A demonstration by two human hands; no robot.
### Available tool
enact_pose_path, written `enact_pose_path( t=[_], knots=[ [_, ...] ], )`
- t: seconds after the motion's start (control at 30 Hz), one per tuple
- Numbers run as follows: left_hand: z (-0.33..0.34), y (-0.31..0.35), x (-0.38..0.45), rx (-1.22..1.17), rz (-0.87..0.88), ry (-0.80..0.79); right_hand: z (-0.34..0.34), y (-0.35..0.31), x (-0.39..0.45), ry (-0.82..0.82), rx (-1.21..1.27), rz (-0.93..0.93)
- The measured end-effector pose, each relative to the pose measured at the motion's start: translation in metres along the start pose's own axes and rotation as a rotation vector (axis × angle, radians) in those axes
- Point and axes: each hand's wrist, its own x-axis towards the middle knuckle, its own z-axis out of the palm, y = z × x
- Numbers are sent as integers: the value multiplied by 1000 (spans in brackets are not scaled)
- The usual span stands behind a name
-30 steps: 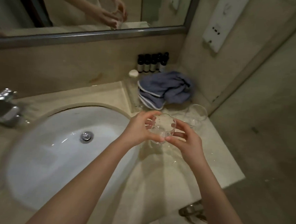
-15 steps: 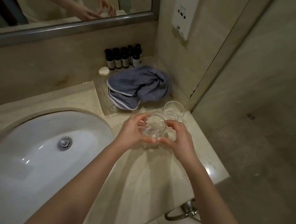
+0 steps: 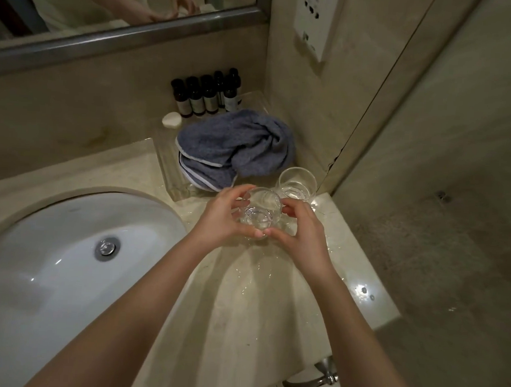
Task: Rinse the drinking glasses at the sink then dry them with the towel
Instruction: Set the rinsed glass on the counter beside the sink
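Two clear drinking glasses, one grey-blue towel and five dark toiletry bottles share a wet beige stone counter beside a white oval sink. A person's left hand and right hand cup the nearer glass from either side, fingers and thumbs of both curled round its wall, the thumb tips almost meeting at the glass's 6 o'clock side. The glass stands upright, mouth up, low over the counter or resting on it; the picture does not settle which. It is a short, round, stemless tumbler, fully transparent, with a thick base that catches the light and water droplets around it on the stone.

The second glass, of the same shape, stands upright on the counter at about 1 o'clock from the held one, just beside it near the corner of the wall. The towel, bunched and edged with pale piping, lies at 12 o'clock from the hands on a clear ridged tray. At the tray's far edge, the five bottles line up against the back wall, with a small white round object at their 8 o'clock. The sink, its metal drain visible, lies at 9 o'clock from the hands. A mirror above reflects the person's arms.
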Motion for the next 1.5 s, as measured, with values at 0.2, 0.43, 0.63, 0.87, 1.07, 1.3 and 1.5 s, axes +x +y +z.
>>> enact_pose_path(
  t=[0.2, 0.43, 0.63, 0.87, 1.07, 1.3, 1.5],
  knots=[
    [-6, -2, 6, -11, 9, -8, 11, -1, 1, 83, 12, 9],
    [-11, 2, 10, 95, 54, 20, 23, -5, 5, 179, 24, 27],
    [-12, -1, 10, 68, -5, 21, 28, -5, 4, 206, 20, 18],
    [-13, -11, -1, 98, -90, 62, 34, -5, -3, 174, -29, 118],
    [-51, -31, -46, 520, -151, -110, 47, -16, -30, -210, -179, 246],
    [-157, -57, -157, 824, -288, -86, 134, -115, -56, -677, -451, -97],
    [-266, -96, -295, 766, -489, 152, 256, -227, -100, -922, -644, -460]
  ],
)
